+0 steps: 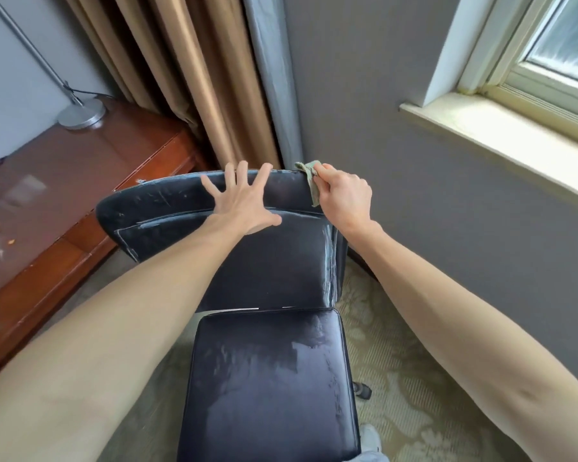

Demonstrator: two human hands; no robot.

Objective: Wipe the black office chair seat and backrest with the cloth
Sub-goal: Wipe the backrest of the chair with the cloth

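Your left hand (244, 201) lies flat, fingers spread, on the backrest (267, 261) near its top edge. Your right hand (346, 198) pinches the green cloth (311, 181) closed against the backrest's top right corner. Seat (267, 388) below shows streaked patches.

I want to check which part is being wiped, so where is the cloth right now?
In the head view the cloth is pinched in the right hand at the top right corner of the backrest, right of the open left hand pressed flat there.
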